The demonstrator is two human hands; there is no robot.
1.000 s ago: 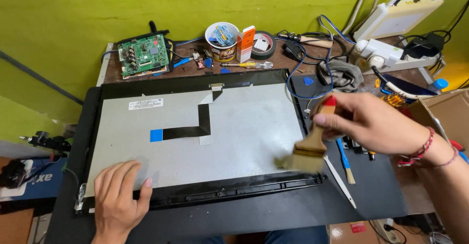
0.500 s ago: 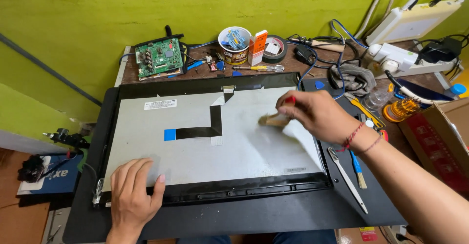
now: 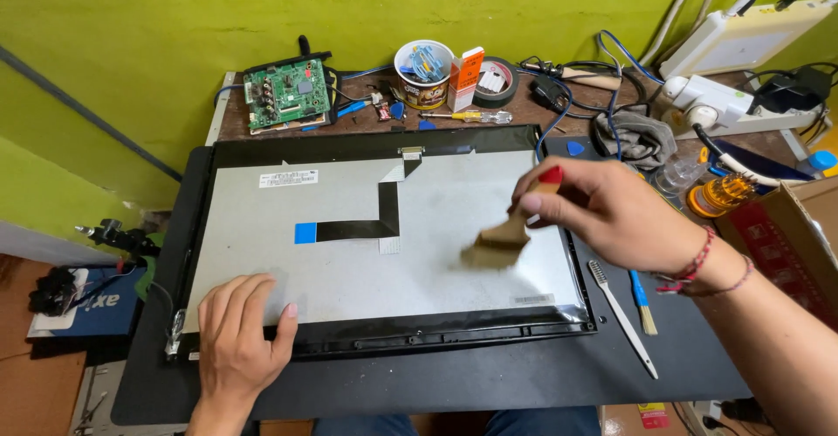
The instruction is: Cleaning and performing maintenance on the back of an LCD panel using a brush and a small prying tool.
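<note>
Right hand (image 3: 611, 213): closed around a red-tipped paintbrush (image 3: 509, 231), bristles touching the grey back of the display panel (image 3: 349, 261), right of centre. Left hand (image 3: 240, 340): flat, fingers spread, pressing the panel's lower-left corner. Panel lies on a black mat (image 3: 489, 384). Beside the mat's right edge: 1 white toothbrush (image 3: 621, 314), 1 blue-handled brush (image 3: 642, 301). Behind: paper cup (image 3: 424, 74) holding blue tools, orange-white box (image 3: 467, 78), tape roll (image 3: 496, 81), green circuit board (image 3: 286, 96).

Your left hand (image 3: 237, 336) lies flat, palm down, fingers spread a little, on the lower left corner of the panel (image 3: 349, 261). Your right hand (image 3: 602, 213) hovers over the panel's right side, fingers pinched on a brush (image 3: 499, 240), forearm stretching off toward the lower right.
</note>
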